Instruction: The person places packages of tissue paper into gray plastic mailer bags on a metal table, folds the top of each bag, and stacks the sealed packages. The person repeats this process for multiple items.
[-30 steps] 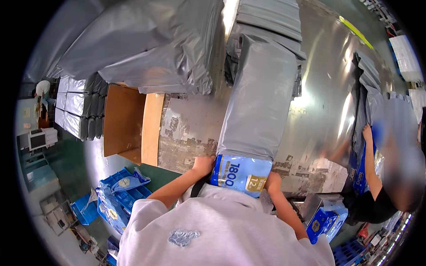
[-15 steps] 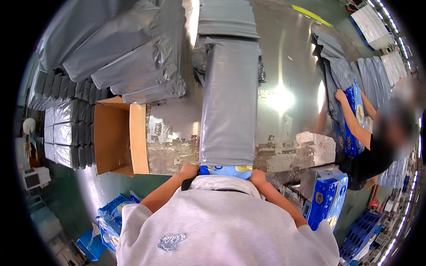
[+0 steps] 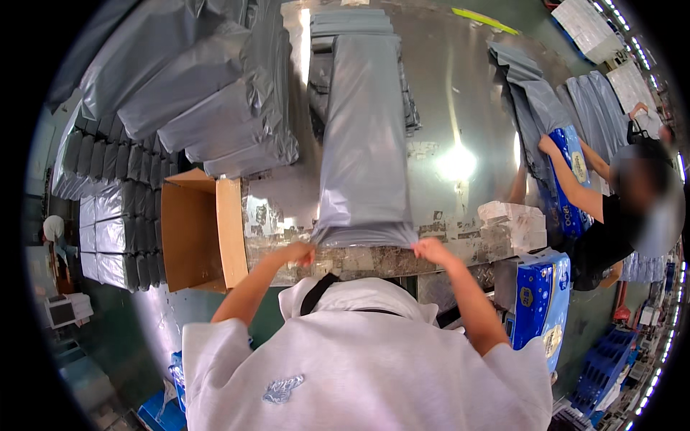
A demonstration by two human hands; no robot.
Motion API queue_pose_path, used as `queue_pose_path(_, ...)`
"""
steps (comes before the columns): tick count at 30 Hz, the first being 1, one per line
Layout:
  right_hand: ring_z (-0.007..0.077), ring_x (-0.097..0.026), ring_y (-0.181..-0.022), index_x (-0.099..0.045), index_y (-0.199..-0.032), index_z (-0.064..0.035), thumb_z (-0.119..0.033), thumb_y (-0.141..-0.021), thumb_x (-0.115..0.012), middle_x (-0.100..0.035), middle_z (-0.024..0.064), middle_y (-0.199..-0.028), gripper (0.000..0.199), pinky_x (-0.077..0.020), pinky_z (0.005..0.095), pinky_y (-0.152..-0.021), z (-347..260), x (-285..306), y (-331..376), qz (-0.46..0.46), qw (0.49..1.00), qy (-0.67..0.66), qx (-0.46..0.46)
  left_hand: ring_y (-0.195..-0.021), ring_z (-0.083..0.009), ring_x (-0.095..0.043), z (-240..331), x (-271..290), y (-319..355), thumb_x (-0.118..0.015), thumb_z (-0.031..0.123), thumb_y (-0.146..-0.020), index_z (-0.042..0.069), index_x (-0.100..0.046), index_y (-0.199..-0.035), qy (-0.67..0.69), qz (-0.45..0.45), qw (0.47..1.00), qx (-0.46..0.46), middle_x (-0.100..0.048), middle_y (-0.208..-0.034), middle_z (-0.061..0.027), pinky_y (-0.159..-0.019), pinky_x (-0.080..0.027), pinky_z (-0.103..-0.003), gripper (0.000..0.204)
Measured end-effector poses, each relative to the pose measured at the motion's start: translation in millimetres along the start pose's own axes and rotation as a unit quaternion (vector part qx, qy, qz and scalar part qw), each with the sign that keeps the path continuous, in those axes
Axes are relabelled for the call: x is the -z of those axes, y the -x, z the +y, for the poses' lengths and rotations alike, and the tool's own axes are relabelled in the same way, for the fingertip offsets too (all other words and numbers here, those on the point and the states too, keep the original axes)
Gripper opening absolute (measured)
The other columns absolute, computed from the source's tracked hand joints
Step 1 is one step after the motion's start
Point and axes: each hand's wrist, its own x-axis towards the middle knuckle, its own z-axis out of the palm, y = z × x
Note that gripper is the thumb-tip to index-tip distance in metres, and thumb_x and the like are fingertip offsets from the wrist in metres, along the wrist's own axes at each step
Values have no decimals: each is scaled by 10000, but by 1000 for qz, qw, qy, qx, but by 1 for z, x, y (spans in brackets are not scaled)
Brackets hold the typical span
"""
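Note:
A long grey plastic bag [image 3: 365, 136] lies on the metal table straight in front of me, its near end drawn out wide. My left hand [image 3: 298, 253] is closed on the left corner of that end. At the right corner, my right hand [image 3: 431, 251] pinches the plastic. The bag's mouth is stretched between both hands, just above the table's near edge. No blue shows at the mouth; whatever lies inside is hidden by the grey film. Under the bag's far end rests a stack of grey bags [image 3: 351, 23].
On the left, filled grey bags [image 3: 208, 100] pile high beside an open cardboard box [image 3: 190, 233]. To the right, a co-worker's hand [image 3: 550, 146] handles a blue pack [image 3: 569, 161] and grey film. Blue packs [image 3: 539, 302] stand near my right arm. A whitish block [image 3: 512, 226] sits on the table [image 3: 445, 187].
Both hands have moved forward and now hold the bag's near corners. The blue end that showed at the mouth is covered by grey plastic, and the mouth is pulled wide.

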Motion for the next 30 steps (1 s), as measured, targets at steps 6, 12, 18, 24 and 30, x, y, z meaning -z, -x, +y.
queue_pose_path(6, 81, -530, -608, -582, -793, 1, -352, -799, -648, -600, 40, -688, 360, -429, 251, -563, 31, -58, 19, 222, 972, -82, 14, -857, -318, -575, 8, -43, 60, -467, 291, -836, 105, -642, -872, -180, 239, 941, -162, -622, -902, -123, -723, -450, -399, 258)
queue_pose_path(12, 118, -578, -551, -654, -864, -13, -182, -843, -552, -639, 46, -695, 199, -428, 257, -510, -7, -49, 0, 91, 988, -125, -22, -843, -270, -597, 142, -96, -10, -546, 218, -825, 104, -537, -1043, -280, 214, 885, -305, -620, -890, -103, -719, -464, -376, 245)
queue_pose_path(18, 134, -605, -593, -630, -964, -21, -98, -861, -478, -663, 68, -792, 199, -417, 237, -517, -5, -63, -11, 89, 966, -232, 75, -794, -288, -584, 189, -136, -75, -607, 169, -763, 90, -505, -913, -287, 184, 856, -389, -572, -898, -86, -674, -454, -376, 198)
queue_pose_path(24, 136, -622, -605, -589, -955, 31, -52, -857, -410, -667, 115, -852, 220, -398, 229, -464, -18, -66, 0, 107, 967, -228, 41, -803, -317, -561, 137, -116, -42, -577, 230, -797, 99, -505, -927, -253, 207, 853, -406, -568, -884, -117, -671, -440, -401, 198)
queue_pose_path(30, 170, -620, -524, -574, -880, 33, -39, -797, -426, -667, 144, -806, 184, -393, 253, -429, 27, -73, -4, 145, 912, -381, -54, -815, -166, -539, -92, 41, 30, -330, 337, -956, 50, -523, -949, 246, 521, 788, -215, -560, -822, -23, -785, -384, -361, 346)
